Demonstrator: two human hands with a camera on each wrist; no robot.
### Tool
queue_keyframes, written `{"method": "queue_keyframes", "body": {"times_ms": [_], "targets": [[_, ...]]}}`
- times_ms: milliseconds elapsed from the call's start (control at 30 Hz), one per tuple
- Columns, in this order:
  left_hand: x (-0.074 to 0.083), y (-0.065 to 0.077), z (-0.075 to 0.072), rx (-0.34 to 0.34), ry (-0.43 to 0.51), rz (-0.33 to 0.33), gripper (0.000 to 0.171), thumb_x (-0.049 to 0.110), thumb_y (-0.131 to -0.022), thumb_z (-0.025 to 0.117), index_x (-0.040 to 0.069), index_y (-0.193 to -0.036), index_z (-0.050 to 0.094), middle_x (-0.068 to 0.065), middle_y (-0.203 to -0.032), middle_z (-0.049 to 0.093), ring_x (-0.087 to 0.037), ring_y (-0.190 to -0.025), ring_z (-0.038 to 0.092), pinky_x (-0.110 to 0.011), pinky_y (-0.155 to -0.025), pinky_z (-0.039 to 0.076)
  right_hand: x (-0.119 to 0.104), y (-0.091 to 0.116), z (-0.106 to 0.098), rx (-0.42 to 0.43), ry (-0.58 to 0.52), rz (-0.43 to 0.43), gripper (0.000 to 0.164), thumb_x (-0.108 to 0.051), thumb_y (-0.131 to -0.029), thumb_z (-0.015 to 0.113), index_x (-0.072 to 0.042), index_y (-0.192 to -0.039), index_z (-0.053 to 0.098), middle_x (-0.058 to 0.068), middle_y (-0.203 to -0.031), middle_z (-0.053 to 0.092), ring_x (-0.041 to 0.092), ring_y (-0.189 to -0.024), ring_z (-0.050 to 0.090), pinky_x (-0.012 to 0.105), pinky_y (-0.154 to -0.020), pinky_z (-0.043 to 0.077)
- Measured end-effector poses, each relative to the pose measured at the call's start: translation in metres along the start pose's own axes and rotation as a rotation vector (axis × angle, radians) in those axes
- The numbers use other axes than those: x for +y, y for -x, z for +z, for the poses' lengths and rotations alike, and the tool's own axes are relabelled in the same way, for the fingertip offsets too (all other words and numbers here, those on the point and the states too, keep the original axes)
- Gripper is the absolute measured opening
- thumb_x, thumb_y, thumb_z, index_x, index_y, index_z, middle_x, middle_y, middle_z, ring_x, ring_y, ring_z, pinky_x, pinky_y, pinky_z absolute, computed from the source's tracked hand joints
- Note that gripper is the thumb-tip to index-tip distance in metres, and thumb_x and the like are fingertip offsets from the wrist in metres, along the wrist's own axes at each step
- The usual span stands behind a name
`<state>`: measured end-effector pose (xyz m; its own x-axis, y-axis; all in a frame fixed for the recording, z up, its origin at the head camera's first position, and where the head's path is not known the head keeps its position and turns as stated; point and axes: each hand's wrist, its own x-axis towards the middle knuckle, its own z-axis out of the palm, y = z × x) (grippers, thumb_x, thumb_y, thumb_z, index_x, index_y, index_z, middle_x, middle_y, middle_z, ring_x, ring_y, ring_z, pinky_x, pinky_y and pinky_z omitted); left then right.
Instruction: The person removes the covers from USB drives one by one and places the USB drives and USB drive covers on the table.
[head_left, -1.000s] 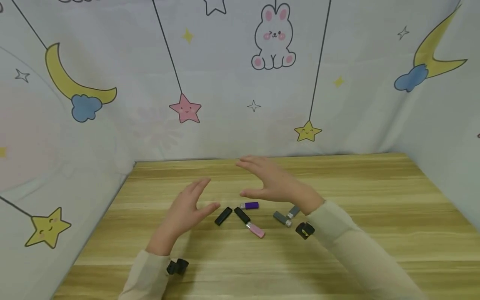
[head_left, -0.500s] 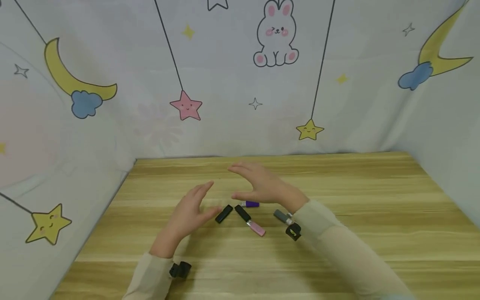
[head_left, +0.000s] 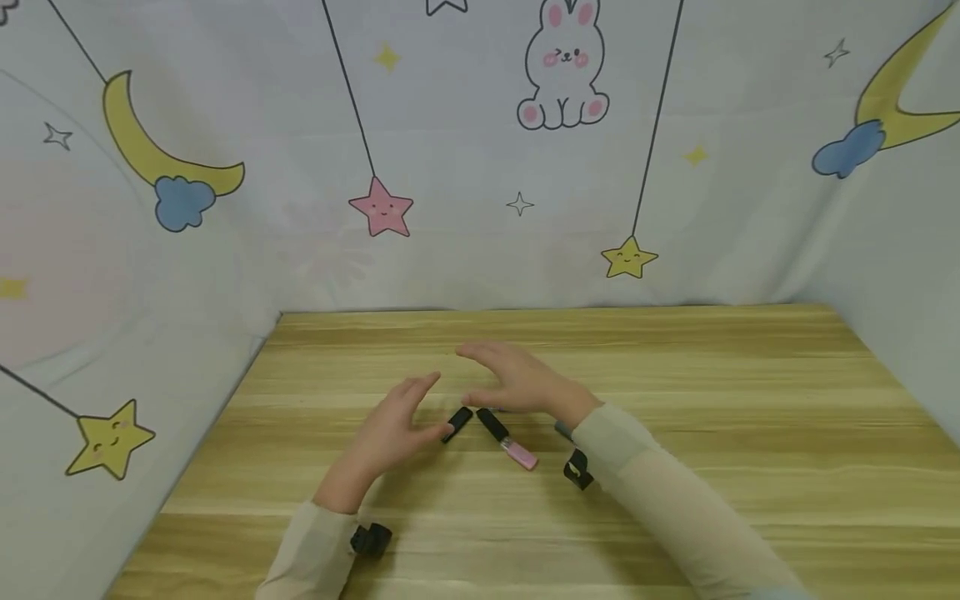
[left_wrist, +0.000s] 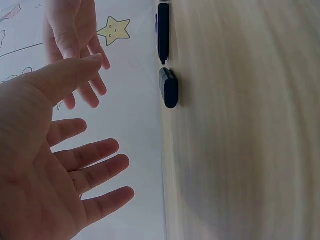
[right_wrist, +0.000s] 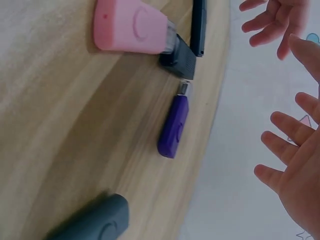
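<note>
Both hands hover over the table with fingers spread and nothing in them. In the head view, my left hand (head_left: 388, 433) has its thumb overlapping a black USB stick (head_left: 458, 423). My right hand (head_left: 517, 380) faces it from the right, fingers pointing left. Between and below them lie a second black stick (head_left: 492, 424) and a pink USB stick (head_left: 521, 455), end to end. A purple USB stick (right_wrist: 173, 127) shows in the right wrist view, its metal plug near a black stick; the right hand mostly hides it from the head. A grey USB stick (right_wrist: 95, 220) lies nearer that camera.
The wood-grain table (head_left: 712, 375) extends around the sticks. Behind it hangs a white cloth (head_left: 465, 167) printed with moons, stars and a rabbit, which also covers the sides. Small black wrist mounts (head_left: 371, 542) sit at both cuffs.
My right hand has moved left and nearer to me, closing the gap to the left hand. It now covers most of the purple and grey sticks. The left hand has shifted slightly right.
</note>
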<state>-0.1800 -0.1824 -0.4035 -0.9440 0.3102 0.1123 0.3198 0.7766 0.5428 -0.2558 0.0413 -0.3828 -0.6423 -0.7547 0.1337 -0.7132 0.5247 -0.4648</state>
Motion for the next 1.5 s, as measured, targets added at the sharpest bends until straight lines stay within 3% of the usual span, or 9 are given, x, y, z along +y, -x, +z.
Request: {"method": "queue_keyframes", "body": {"times_ms": [300, 967, 1200, 1500], "targets": [[-0.002, 0.001, 0.008, -0.018, 0.050, -0.040, 0.078, 0.023, -0.083, 0.077, 0.001, -0.146, 0.036, -0.023, -0.138, 0.048, -0.039, -0.126, 0.047, -0.054, -0.101, 0.041, 0.001, -0.005, 0.016, -0.065, -0.031, 0.038, 0.069, -0.039, -0.091, 0.066, -0.009, -0.147, 0.040, 0.008, -0.149, 0.041, 0.028, -0.139, 0.035, 0.046, -0.112, 0.030], [-0.006, 0.001, 0.014, -0.077, 0.109, -0.149, 0.073, 0.018, -0.081, 0.079, -0.002, -0.141, 0.043, -0.017, -0.116, 0.060, -0.029, -0.104, 0.058, -0.047, -0.087, 0.049, -0.008, -0.014, 0.030, -0.188, -0.050, 0.085, 0.060, -0.027, -0.087, 0.073, -0.011, -0.140, 0.048, 0.006, -0.142, 0.048, 0.021, -0.133, 0.043, 0.038, -0.109, 0.036], [-0.010, -0.002, 0.018, -0.070, 0.109, -0.156, 0.065, 0.017, -0.080, 0.079, -0.002, -0.135, 0.051, -0.013, -0.107, 0.062, -0.024, -0.093, 0.058, -0.044, -0.081, 0.050, -0.009, -0.016, 0.035, -0.215, -0.046, 0.098, 0.056, -0.023, -0.086, 0.074, -0.011, -0.136, 0.053, 0.007, -0.136, 0.053, 0.021, -0.127, 0.048, 0.037, -0.106, 0.039], [-0.011, -0.003, 0.020, -0.060, 0.101, -0.141, 0.052, 0.015, -0.079, 0.079, -0.003, -0.124, 0.059, -0.010, -0.100, 0.060, -0.020, -0.085, 0.054, -0.040, -0.077, 0.048, -0.007, -0.018, 0.037, -0.213, -0.047, 0.057, 0.051, -0.020, -0.084, 0.075, -0.008, -0.131, 0.058, 0.009, -0.126, 0.057, 0.022, -0.116, 0.052, 0.038, -0.101, 0.042]]}}
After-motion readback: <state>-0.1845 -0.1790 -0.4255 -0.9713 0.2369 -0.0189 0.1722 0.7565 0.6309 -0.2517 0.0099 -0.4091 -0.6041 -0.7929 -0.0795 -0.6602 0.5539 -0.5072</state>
